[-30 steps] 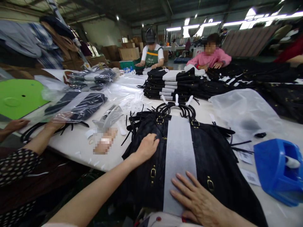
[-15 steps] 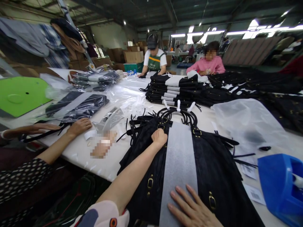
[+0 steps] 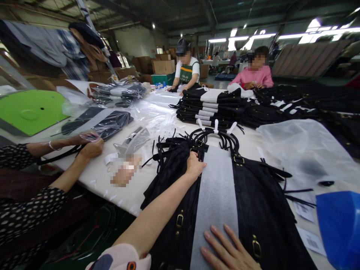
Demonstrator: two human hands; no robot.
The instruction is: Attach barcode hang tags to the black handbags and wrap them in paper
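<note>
A pile of flat black handbags [image 3: 264, 202] lies in front of me, with gold buckles, and a pale grey strip of sheet [image 3: 218, 191] runs down its middle. Their black handles [image 3: 209, 134] stand up at the far end, with white wraps [image 3: 216, 126] on them. At the upper left of the pile, my left hand [image 3: 195, 166] touches the bag beside a gold buckle [image 3: 194, 150], its thumb out to the side and its fingers toward the buckle. Flat on the lower part of the strip rests my right hand [image 3: 227, 249], fingers spread, holding nothing.
At left, a co-worker's hands [image 3: 91, 146] handle a black strap by a plastic-wrapped bag [image 3: 98, 122]. Folded black bags [image 3: 209, 107] are stacked beyond the handles. A translucent plastic bag [image 3: 298, 150] and a blue container [image 3: 340, 225] lie at right. Two people work across the table.
My left hand has loosened from a fist, and its thumb now points out to the right. The right hand stays flat. The co-worker's hands have come together at the plastic.
</note>
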